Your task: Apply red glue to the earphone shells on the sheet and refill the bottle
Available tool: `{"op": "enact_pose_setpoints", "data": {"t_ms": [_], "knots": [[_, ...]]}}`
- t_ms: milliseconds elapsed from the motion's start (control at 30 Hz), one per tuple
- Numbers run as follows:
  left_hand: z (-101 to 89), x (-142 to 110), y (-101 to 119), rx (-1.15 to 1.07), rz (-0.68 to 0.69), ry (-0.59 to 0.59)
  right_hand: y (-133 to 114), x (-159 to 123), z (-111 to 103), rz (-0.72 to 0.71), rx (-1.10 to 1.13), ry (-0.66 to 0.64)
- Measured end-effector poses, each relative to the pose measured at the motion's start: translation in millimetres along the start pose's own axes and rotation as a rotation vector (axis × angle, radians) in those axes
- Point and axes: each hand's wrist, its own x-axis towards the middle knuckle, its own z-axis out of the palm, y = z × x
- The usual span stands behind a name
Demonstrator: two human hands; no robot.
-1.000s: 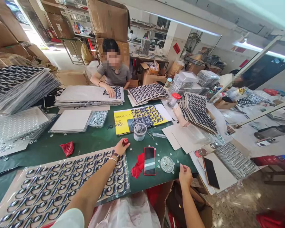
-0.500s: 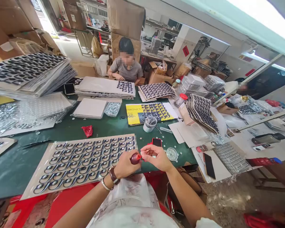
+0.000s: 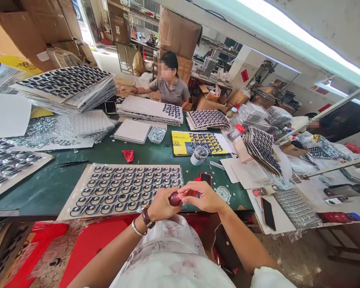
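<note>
My left hand (image 3: 161, 206) is wrapped round a small dark red bottle (image 3: 174, 199), held tilted above the table's front edge. My right hand (image 3: 205, 197) closes its fingertips at the bottle's orange-red tip; they partly hide it. Below and left of my hands lies a sheet of black and silver swirl-shaped pieces (image 3: 127, 188) in rows, on a beige backing. A red phone (image 3: 206, 180) rests just beyond my right hand. To its right is a round clear dish of small discs (image 3: 223, 194).
A clear cup (image 3: 199, 156) stands by a yellow printed sheet (image 3: 180, 149). Tweezers (image 3: 72, 163) and a crumpled red scrap (image 3: 128, 156) lie on the green table (image 3: 153, 158). Stacked sheets (image 3: 87, 98) rise at the left. Across the table sits a co-worker (image 3: 172, 90).
My view has shifted, so the table sits further right in it. My right fingers have closed in over the bottle's tip. The co-worker's arm now reaches out towards the stack on the left.
</note>
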Motion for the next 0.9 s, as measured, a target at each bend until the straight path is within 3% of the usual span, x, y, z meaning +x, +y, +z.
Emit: {"op": "enact_pose_setpoints", "data": {"t_ms": [200, 467, 600, 767, 833, 900], "knots": [[-3.4, -3, 13, -0.003, -0.010, -0.044, -4, 1, -1, 0.004, -0.009, -0.009], [-2.3, 1, 35, 0.161, -0.095, 0.170, 0, 4, 0, 0.176, -0.019, 0.073], [-9.9, 9, 43, 0.063, -0.058, 0.100, -9, 9, -15, 0.154, 0.057, 0.015], [-16.9, 17, 48, -0.122, -0.028, -0.110, -21, 14, -31, -0.020, 0.167, -0.090], [-15.7, 21, 51, -0.145, -0.029, -0.105, -20, 16, -25, -0.002, 0.215, -0.039], [-13.2, 26, 55, -0.136, -0.040, 0.013, -15, 19, -13, 0.069, 0.280, 0.086]]}}
